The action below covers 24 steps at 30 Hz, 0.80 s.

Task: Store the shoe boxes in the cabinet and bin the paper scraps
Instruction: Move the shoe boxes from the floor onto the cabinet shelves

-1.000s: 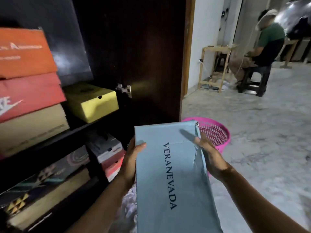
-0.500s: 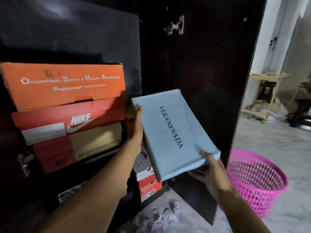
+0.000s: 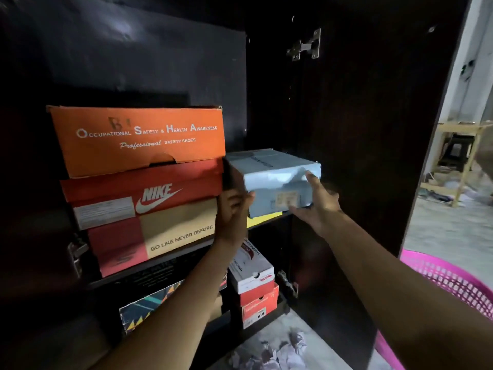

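Note:
A light blue shoe box [image 3: 272, 180] lies on a yellow box [image 3: 264, 219] on the upper shelf of the dark cabinet [image 3: 149, 57], to the right of a stack of boxes. My left hand [image 3: 232, 209] grips its front left corner. My right hand [image 3: 316, 202] presses the front end near the right corner with straight fingers, thumb at the bottom edge. Crumpled paper scraps [image 3: 274, 351] lie on the floor below the cabinet. A pink mesh basket [image 3: 453, 284] stands at the right, partly hidden by my right arm.
The stack at left holds an orange safety-shoe box [image 3: 138, 140] on a red Nike box [image 3: 144, 193]. The lower shelf holds a patterned box [image 3: 149, 308] and a white box [image 3: 252, 268] on a red box [image 3: 260, 303]. The open cabinet door [image 3: 360, 129] stands right of the shelves.
The blue box went from tilted in the air in front of the cabinet to lying flat on the yellow box. My right hand shifted from under it to its front end.

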### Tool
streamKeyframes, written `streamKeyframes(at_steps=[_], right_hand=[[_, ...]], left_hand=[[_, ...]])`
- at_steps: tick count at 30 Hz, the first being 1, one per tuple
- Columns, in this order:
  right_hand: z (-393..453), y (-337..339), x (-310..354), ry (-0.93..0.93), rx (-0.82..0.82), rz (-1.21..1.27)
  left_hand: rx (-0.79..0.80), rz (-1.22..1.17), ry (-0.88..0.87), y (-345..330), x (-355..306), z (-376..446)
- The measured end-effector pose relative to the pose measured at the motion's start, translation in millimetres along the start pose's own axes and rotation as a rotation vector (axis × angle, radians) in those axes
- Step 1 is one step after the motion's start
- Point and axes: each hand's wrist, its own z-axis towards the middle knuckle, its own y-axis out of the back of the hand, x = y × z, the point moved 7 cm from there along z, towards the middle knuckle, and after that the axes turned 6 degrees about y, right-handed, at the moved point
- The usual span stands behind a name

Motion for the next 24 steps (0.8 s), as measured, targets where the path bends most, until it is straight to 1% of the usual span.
streamKeyframes(at_steps=[2, 4, 7, 9, 13, 17, 20, 24], right_hand=[[13, -8, 0, 0.100, -0.022, -0.100], [22, -19, -10, 0.135, 0.019, -0.296], [23, -40, -24, 0.181, 0.156, -0.560], [23, -59, -31, 0.202, 0.268, -0.644], [31, -91, -46, 0.174, 0.420, -0.759], [32, -108, -56, 0.142, 0.492, -0.802], [27, -106, -56, 0.185, 0.487, -0.773], [20, -72, -48, 0.267, 0.408, -0.753]], left_hand=[[0.017, 0.050, -0.010, 0, -4, 3], [0.050, 0.087, -0.018, -6, -7, 8], [0.091, 0.195, 0.007, -15, -4, 18], [0.149, 0.251, 0.014, -20, -3, 19], [0.182, 0.378, 0.065, -21, 10, 31], [0.176, 0.448, 0.081, -16, 21, 40], [0.125, 0.409, 0.045, -10, 22, 42], [0.031, 0.355, -0.009, -9, 27, 39]])
